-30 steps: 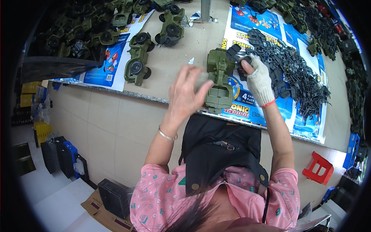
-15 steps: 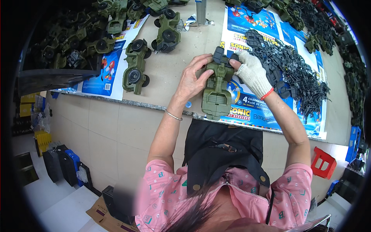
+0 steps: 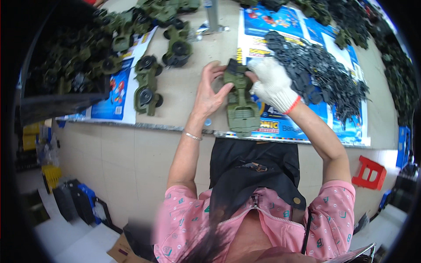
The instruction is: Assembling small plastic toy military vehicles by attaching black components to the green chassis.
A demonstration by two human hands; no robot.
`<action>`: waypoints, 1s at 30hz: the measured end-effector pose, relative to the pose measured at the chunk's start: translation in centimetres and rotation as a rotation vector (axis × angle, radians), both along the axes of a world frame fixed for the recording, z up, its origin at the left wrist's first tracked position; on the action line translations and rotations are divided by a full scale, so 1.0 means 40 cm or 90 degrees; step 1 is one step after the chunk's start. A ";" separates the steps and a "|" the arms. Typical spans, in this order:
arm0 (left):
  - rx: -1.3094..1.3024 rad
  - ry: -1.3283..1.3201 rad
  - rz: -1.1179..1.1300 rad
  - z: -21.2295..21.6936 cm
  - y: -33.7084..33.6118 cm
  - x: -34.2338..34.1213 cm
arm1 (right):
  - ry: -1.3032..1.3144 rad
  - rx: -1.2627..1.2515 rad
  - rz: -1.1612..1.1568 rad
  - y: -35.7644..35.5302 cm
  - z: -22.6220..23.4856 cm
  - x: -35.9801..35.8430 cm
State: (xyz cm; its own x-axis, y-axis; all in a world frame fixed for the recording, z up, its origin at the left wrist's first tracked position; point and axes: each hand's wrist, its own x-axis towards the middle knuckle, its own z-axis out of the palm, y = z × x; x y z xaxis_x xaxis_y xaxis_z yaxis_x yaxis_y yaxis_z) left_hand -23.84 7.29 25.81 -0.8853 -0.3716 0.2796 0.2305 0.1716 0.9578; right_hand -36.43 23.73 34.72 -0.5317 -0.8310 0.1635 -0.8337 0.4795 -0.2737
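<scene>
An olive green toy truck body [image 3: 241, 107] without wheels is held over the table's near edge. My left hand [image 3: 209, 93], bare, grips its left side. My right hand [image 3: 272, 83], in a white glove with a red cuff, presses a small dark plastic part [image 3: 235, 67] onto the truck's far end. A heap of dark grey plastic parts [image 3: 320, 72] lies just right of my right hand.
Finished green toy trucks with black wheels [image 3: 147, 85] stand to the left on blue printed sheets [image 3: 115, 94], with more piled at the back left [image 3: 83, 52]. The beige table [image 3: 188, 94] ends near me. A red stool [image 3: 369, 173] sits on the floor at the right.
My left hand, lifted open a second ago, has closed on the truck body. Both hands now hold it and the dark part is at its far end.
</scene>
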 end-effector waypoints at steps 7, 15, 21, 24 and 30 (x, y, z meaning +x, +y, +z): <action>-0.647 -0.039 0.034 0.138 -0.036 -0.001 | -0.205 -0.108 -0.050 0.006 -0.050 -0.033; -0.561 -0.169 -0.054 0.085 -0.034 0.024 | 0.027 -0.025 -0.231 0.271 -0.027 -0.194; -0.332 -0.098 0.037 0.078 0.045 0.038 | 0.034 0.220 -0.210 0.229 0.004 -0.325; -0.399 -0.052 0.086 0.058 0.071 0.059 | 0.063 0.229 -0.217 0.228 0.039 -0.344; -0.441 -0.010 0.167 0.028 0.111 0.060 | 0.180 0.099 -0.203 0.257 0.079 -0.368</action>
